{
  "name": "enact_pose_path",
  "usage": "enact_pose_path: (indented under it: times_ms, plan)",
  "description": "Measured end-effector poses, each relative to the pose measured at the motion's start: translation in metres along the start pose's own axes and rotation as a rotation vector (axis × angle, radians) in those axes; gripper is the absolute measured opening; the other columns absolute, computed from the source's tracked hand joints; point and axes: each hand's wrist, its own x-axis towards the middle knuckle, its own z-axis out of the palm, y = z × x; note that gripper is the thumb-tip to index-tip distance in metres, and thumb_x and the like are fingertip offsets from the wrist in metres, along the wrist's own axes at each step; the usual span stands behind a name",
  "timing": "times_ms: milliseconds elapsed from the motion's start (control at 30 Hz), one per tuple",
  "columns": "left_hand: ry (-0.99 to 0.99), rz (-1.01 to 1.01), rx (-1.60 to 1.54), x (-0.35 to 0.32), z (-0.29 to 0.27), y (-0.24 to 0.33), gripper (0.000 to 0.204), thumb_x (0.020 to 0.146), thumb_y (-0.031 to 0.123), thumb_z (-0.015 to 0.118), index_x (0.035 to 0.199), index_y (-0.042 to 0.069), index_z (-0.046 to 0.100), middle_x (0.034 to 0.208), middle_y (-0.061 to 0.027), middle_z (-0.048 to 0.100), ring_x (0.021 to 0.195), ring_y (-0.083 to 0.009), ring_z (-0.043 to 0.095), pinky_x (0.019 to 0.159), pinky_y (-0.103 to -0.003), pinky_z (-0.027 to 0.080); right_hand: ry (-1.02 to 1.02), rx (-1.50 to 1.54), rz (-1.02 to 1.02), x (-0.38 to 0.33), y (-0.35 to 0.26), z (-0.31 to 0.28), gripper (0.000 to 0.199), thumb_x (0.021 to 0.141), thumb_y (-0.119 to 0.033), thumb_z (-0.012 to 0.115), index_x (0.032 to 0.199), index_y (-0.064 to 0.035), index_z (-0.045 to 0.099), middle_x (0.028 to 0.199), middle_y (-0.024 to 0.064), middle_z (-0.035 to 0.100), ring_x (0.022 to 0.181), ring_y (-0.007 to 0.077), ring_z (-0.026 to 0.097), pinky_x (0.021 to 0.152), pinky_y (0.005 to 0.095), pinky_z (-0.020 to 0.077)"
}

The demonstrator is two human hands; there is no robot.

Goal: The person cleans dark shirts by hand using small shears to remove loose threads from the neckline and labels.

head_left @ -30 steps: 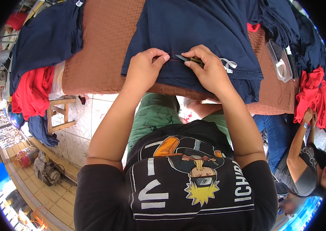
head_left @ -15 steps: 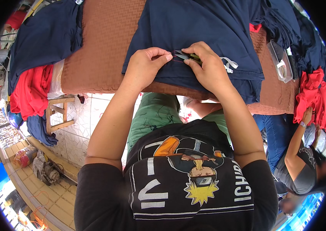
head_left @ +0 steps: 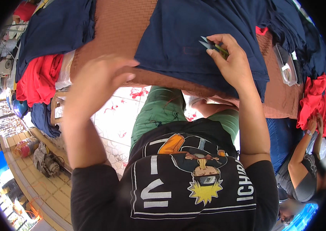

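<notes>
Left hand (head_left: 101, 82) now off the navy garment (head_left: 193, 38), fingers apart; right hand (head_left: 230, 61) still clamped on snips (head_left: 208, 44).

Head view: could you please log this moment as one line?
right hand: holds snips on navy garment | left hand: raised, empty

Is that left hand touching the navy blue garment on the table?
Apart. In the head view the left hand is lifted off, its fingertips short of the navy garment; the right hand rests on it with small snips.
</notes>
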Motion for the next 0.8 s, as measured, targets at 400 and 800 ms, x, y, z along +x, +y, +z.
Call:
enact_pose_path:
  times_ms: [400,800]
  plan:
    - [0.568,-0.020,-0.965,0.044,0.084,-0.043,0.014,0.100,0.012,0.056,0.108,0.002,0.061,0.096,-0.0006,0.063,0.088,-0.0047,0.054,0.082,-0.020,0.044,-0.018,-0.147,-0.118,-0.023,0.045,-0.014,0.019,0.081,-0.004,0.070,0.100,-0.0047,0.071,0.104,0.0042,0.071,0.092,0.0244,0.070,0.079,0.0352,0.0543]
    - [0.508,-0.061,-0.050,0.055,0.101,-0.050,0.022,0.089,0.014,0.072,0.107,0.002,0.068,0.098,-0.0075,0.068,0.084,-0.0154,0.066,0.076,-0.024,0.050,0.161,-0.402,0.179,-0.001,0.067,-0.048,0.044,0.079,-0.038,0.081,0.103,-0.0038,0.068,0.089,0.0120,0.068,0.085,0.0230,0.066,0.078,0.0337,0.0521]
